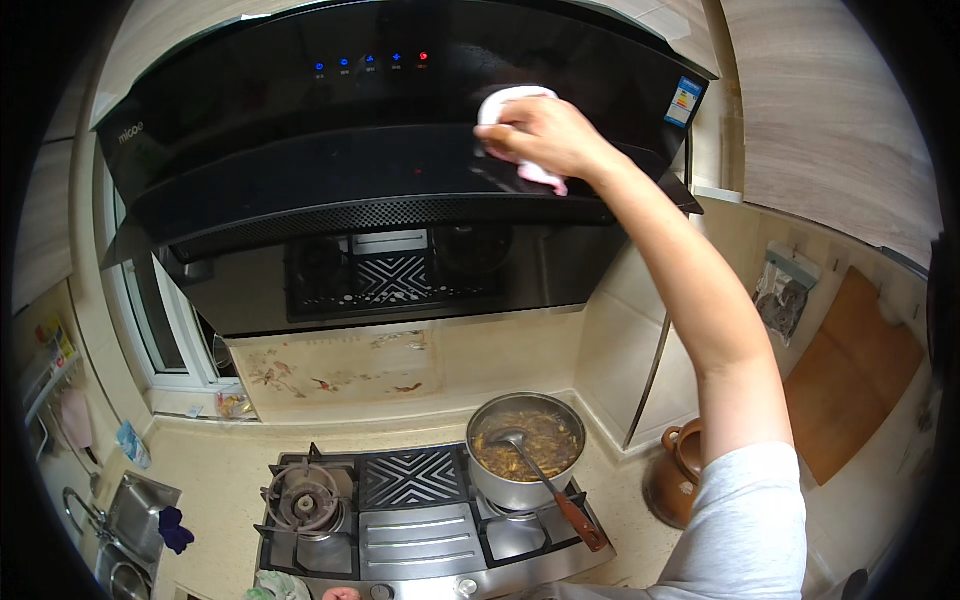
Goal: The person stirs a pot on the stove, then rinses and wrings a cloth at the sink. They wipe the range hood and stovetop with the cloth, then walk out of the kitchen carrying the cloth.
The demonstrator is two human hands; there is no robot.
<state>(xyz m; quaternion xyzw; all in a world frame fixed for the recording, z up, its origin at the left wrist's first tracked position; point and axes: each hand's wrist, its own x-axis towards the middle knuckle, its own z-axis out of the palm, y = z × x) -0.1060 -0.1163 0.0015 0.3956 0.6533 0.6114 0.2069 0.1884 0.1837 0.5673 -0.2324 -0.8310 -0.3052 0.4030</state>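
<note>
My right hand (547, 135) is raised to the front of a black range hood (300, 157) and holds a white and pink cloth (541, 177) against its glossy panel. Only a small part of my left hand (342, 593) shows at the bottom edge, by the front of the gas stove (422, 540); its fingers cannot be made out. Beside it lies a pale green and white cloth (281, 586). On the stove's right burner stands a metal pot (517, 491) of brownish food in liquid, with a ladle (576, 517) resting in it, its wooden handle over the rim.
A brown clay pot (667, 487) stands right of the stove. Cutting board (855, 375) hangs on the right wall. The left burner (305, 504) bears no pot. At the far left are a sink (142, 514) and a dark blue cloth (175, 530). A wall cabinet (840, 112) flanks the hood.
</note>
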